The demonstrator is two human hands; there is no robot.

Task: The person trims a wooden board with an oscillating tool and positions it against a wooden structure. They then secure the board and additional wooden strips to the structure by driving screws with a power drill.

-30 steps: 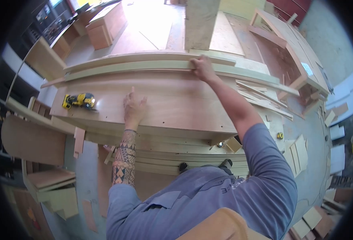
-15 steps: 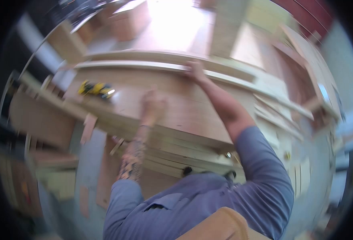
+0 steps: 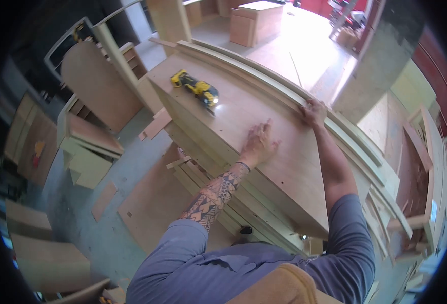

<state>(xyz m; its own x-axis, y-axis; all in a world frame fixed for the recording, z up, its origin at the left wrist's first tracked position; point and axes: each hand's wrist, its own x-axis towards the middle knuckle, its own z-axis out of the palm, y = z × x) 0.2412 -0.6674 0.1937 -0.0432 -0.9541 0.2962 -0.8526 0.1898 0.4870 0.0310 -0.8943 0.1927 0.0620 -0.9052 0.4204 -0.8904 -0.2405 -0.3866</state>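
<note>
A large plywood panel (image 3: 233,114) forms the top of a long wooden piece in front of me. My left hand (image 3: 259,143) rests on it with fingers loosely apart, holding nothing. At the panel's far edge, my right hand (image 3: 313,112) has its fingers curled over a long wooden strip (image 3: 254,68). Its fingertips are partly hidden. A yellow-and-black cordless multi-tool (image 3: 195,90) lies on the panel to the left of my left hand, with its light shining.
A plywood board (image 3: 140,215) lies low at left, near a small cabinet (image 3: 89,147). An arched panel (image 3: 96,83) stands behind. Beyond the strips rises a concrete column (image 3: 373,61). Open wooden frames (image 3: 421,167) are at right, with a wooden box (image 3: 256,23) at the back.
The view has swung, so the panel and strips now slant down to the right, and the blur has cleared. My right hand stays at the strip; my left remains over the panel.
</note>
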